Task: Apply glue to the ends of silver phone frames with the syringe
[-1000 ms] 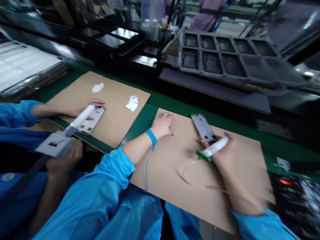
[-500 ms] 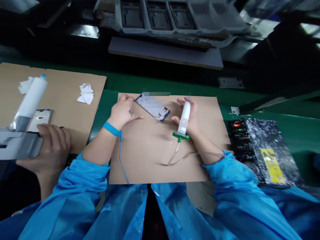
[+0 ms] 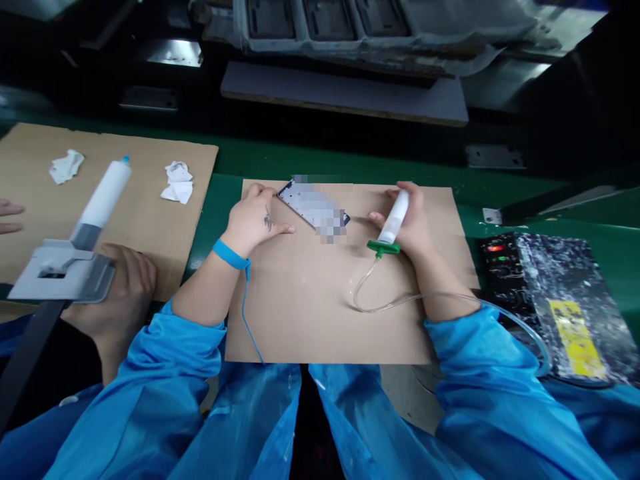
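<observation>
Head cam here, looking down at a cardboard sheet (image 3: 305, 313) on a green bench mat (image 3: 350, 163). Only label I can spot is a yellow sticker (image 3: 575, 347) on a paint-spattered black box (image 3: 505, 280) with lit red and green LEDs, and its print is too small to read.

The left hand (image 3: 253, 223) is open and flat on the cardboard, holding nothing, with its fingers (image 3: 260, 191) right by the top edge of a phone frame (image 3: 315, 210). It has a blue wrist strap (image 3: 230, 255) with a thin cord running down. That frame lies at an angle between both hands, but it's pixelated, so no details. The right hand (image 3: 407, 227) has its fingers (image 3: 400, 217) curled snugly around a white syringe barrel (image 3: 394, 218), green flange down and clear tubing (image 3: 400, 300) looping toward the box.

Compared with the last frame, that syringe now leans more to the right, and the co-worker's barrel (image 3: 105, 197) stands at a steeper slant.

That co-worker's hand (image 3: 123, 287) grips a gray holder (image 3: 63, 273) by the next cardboard sheet (image 3: 150, 227), with two wipes (image 3: 177, 183) on it. Up top, a gray compartment tray (image 3: 320, 23) sits back from the bench, and its compartments look empty from here.
</observation>
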The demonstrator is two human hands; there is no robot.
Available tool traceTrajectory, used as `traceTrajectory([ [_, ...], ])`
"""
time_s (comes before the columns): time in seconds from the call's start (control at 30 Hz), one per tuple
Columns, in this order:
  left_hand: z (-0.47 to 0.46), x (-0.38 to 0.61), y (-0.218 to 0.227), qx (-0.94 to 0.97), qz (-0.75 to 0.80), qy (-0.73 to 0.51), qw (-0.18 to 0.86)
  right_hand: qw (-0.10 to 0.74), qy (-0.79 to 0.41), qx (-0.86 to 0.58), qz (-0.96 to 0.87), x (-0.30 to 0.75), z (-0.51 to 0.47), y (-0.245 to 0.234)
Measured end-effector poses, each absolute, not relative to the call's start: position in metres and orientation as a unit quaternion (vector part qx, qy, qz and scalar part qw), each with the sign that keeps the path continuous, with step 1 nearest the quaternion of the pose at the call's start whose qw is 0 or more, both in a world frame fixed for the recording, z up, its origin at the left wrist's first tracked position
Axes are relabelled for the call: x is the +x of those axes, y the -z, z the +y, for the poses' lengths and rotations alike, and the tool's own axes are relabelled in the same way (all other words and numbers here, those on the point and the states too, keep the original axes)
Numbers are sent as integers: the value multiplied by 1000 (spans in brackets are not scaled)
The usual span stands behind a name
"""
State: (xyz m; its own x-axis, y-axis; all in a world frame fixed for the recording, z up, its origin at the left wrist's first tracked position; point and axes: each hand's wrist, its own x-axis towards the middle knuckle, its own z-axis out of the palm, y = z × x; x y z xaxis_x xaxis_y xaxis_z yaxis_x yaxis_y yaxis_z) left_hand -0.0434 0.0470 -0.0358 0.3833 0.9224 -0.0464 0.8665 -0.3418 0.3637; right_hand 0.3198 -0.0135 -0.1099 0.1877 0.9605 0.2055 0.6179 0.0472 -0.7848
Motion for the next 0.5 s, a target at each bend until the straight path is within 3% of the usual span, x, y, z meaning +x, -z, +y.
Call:
traceTrajectory([
  [0.3, 63, -14, 65, 792, 554, -211, 148, 375, -212, -694, -576, 304, -17, 105],
  [0.5, 51, -7, 39, 794, 581, -126, 127, 398, -209, -669, -592, 307, -15, 110],
])
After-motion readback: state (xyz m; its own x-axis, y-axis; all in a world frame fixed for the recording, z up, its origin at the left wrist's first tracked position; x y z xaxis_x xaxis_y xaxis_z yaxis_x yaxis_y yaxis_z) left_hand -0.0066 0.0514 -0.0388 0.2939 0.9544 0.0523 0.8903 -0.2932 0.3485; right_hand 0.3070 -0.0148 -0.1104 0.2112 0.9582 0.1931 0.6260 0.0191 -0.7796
